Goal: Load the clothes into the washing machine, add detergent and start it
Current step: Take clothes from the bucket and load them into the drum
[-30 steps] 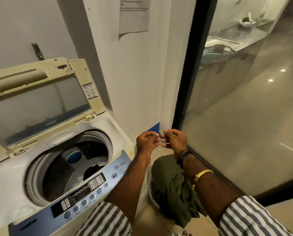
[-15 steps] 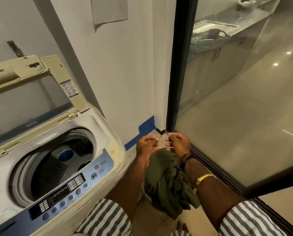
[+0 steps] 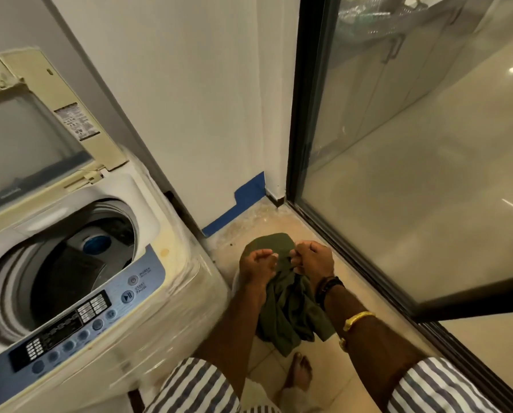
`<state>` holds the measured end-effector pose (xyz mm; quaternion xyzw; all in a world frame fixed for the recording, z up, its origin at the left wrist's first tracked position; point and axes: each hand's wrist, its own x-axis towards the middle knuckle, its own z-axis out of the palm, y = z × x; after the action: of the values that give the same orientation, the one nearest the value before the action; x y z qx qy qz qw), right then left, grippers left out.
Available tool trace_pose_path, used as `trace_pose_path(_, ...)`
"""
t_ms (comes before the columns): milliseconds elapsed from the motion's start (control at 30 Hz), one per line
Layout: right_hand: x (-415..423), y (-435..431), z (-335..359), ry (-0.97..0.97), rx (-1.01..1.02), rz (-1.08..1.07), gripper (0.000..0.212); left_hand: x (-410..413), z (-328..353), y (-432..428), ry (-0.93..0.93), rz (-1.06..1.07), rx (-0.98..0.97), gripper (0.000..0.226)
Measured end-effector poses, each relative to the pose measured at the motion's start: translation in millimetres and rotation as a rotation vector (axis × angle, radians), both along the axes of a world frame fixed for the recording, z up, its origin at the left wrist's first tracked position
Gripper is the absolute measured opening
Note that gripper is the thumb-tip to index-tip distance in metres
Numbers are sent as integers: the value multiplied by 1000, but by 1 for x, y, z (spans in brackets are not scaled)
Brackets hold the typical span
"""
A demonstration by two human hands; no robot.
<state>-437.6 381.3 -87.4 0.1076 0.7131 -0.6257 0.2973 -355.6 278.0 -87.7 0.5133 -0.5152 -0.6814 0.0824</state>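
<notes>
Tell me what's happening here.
A person in striped sleeves stands beside a top-loading washing machine with its lid up. The left hand and right hand are down at a heaped green garment right of the machine, fingers curled at its top. Whether they grip the cloth is unclear. It is not yet in the drum.

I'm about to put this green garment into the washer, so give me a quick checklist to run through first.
1. Washer lid open: ok.
2. Drum opening unblocked: ok.
3. Room left in drum: cannot tell, it is dark inside.
4. Right hand pinches green garment: ok.
5. Left hand grip on garment: cannot tell, its fingers are curled beside the cloth.
6. Garment hem off the floor: cannot tell.
</notes>
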Motion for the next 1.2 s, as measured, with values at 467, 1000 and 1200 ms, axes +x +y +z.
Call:
trace_pose_path(467,-11,-10,-75,-189,60,-30,11,-28,-71,-17,-152,-18,88,25)
trace_pose_path(1000,-32,-23,-247,-36,576,261,52,-60,-235,-55,-630,-338,-156,95)
trace_pose_path(1200,-30,-6,-303,-234,609,68,105,-59,-295,-53,-630,-495,-19,127)
